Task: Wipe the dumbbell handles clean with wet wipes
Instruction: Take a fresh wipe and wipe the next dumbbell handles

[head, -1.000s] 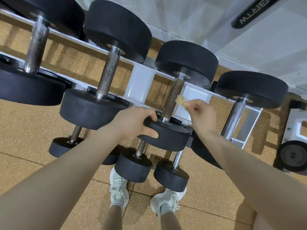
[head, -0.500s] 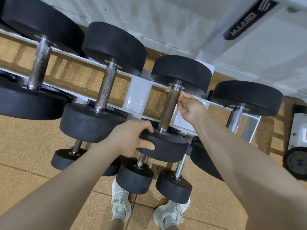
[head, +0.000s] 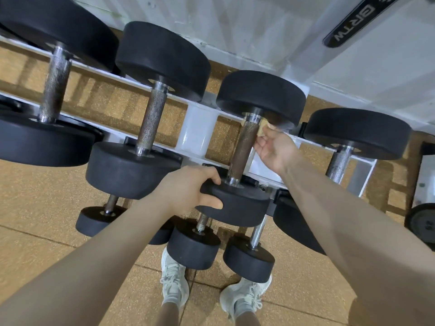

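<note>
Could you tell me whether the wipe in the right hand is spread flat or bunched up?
Bunched up: the small yellowish wet wipe shows as a crumpled wad pinched in the right hand against the brown knurled dumbbell handle.

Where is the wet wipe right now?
In the head view, right of centre: the right hand pinches the wet wipe against the far end of a dumbbell handle, just below the far weight head.

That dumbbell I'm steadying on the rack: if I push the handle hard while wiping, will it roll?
Probably little. The dumbbell looks heavy, with thick black heads, and the left hand grips its near head. Round heads could turn on the rack, though. The knurled handle should drag on the wipe.
</note>
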A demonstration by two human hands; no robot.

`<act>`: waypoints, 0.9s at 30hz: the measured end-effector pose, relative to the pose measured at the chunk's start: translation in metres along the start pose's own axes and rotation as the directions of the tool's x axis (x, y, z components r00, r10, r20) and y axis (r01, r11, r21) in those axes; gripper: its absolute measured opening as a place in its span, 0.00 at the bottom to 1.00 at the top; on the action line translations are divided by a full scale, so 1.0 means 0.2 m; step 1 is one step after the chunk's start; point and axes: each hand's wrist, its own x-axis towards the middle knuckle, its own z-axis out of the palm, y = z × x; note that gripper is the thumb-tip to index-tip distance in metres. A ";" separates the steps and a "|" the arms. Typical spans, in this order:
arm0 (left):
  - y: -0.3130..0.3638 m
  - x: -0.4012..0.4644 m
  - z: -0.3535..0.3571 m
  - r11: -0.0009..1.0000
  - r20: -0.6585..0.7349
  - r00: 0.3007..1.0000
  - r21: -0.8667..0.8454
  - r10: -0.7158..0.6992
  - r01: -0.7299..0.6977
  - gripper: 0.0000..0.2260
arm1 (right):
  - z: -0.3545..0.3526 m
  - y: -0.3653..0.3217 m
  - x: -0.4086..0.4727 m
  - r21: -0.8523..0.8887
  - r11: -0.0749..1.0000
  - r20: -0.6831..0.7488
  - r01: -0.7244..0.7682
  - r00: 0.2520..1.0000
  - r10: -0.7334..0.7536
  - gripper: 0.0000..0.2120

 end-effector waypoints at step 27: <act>-0.04 -0.01 0.03 0.998 -0.048 0.998 -0.049 0.039 -0.041 0.22 | 0.20 0.00 -0.24 -0.324 -0.920 0.612 0.222 0.791 -0.025 0.24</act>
